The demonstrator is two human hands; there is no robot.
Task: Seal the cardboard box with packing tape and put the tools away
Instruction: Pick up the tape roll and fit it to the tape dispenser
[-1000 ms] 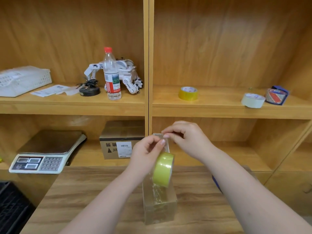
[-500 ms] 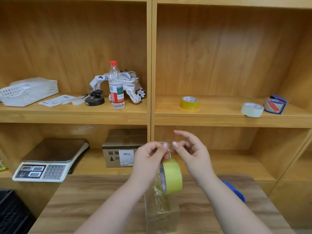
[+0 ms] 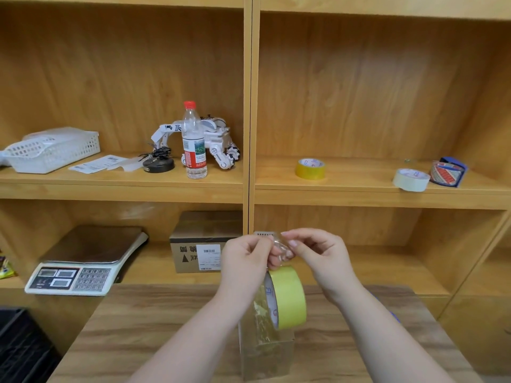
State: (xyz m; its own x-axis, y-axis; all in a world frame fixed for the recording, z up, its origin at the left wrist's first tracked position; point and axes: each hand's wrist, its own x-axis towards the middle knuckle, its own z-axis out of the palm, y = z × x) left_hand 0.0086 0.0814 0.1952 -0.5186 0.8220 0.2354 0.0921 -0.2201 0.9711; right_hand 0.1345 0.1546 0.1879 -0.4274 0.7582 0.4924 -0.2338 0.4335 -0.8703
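A small cardboard box (image 3: 266, 355), glossy with clear tape, stands on the wooden table (image 3: 154, 327) at the bottom centre. Just above it hangs a yellow-green packing tape roll (image 3: 289, 298). My left hand (image 3: 244, 261) grips the roll at its top. My right hand (image 3: 318, 255) pinches the clear free end of the tape (image 3: 280, 244) right next to my left fingertips. Both hands meet above the box, touching the tape and not the box.
Behind the table is a wooden shelf unit. On it are a yellow tape roll (image 3: 309, 169), a white tape roll (image 3: 411, 179), a blue and red tape dispenser (image 3: 448, 172), a bottle (image 3: 193, 142), a toy robot (image 3: 218, 139), a white basket (image 3: 52, 150), a scale (image 3: 83, 264) and a labelled carton (image 3: 201, 244).
My view has tilted upward, so the shelves sit lower in frame. My right fingers opened, then closed on the tape's free end. The roll stays under my left hand above the box.
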